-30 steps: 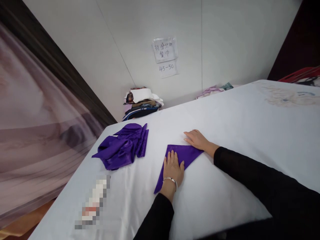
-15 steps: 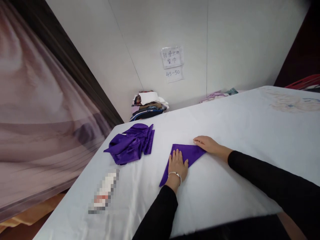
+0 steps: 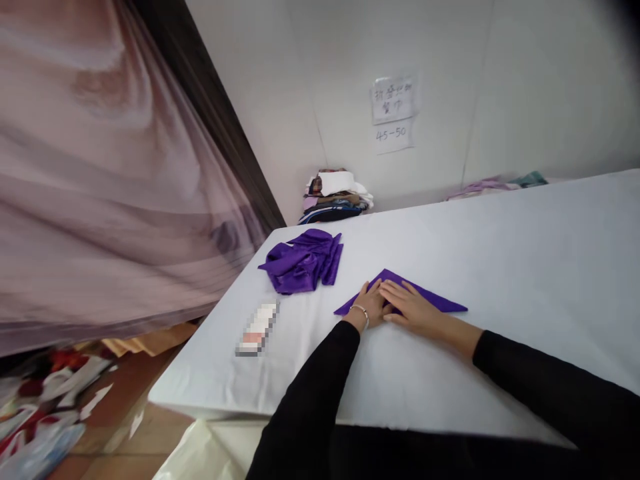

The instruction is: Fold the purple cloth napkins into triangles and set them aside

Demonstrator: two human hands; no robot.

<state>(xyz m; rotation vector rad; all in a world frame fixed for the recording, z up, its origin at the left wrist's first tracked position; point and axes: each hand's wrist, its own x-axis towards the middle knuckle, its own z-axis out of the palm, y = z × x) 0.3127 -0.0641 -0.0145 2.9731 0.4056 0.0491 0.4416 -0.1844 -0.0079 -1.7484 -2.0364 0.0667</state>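
A purple cloth napkin [image 3: 440, 301], folded into a triangle, lies flat on the white-covered table with its peak pointing away from me. My left hand [image 3: 371, 307], with a bracelet at the wrist, rests on the left half of the triangle, fingers stretched out. My right hand [image 3: 411, 309] lies flat across the middle, its fingertips meeting or partly overlapping the left fingers. Both palms hide the centre and much of the near edge. To the left sits a crumpled heap of purple cloth [image 3: 303, 263], apart from both hands.
A pixelated pale flat object [image 3: 259, 328] lies on the white tablecloth [image 3: 525, 260] at left. Folded clothes [image 3: 336, 197] are stacked beyond the far edge, below paper signs [image 3: 393, 100]. A pinkish curtain [image 3: 125, 173] hangs at left; assorted items [image 3: 50, 400] lie on the floor.
The napkin has turned, so its peak now points away from me. My right hand has moved from the right corner to the middle, beside my left. The view has swung left.
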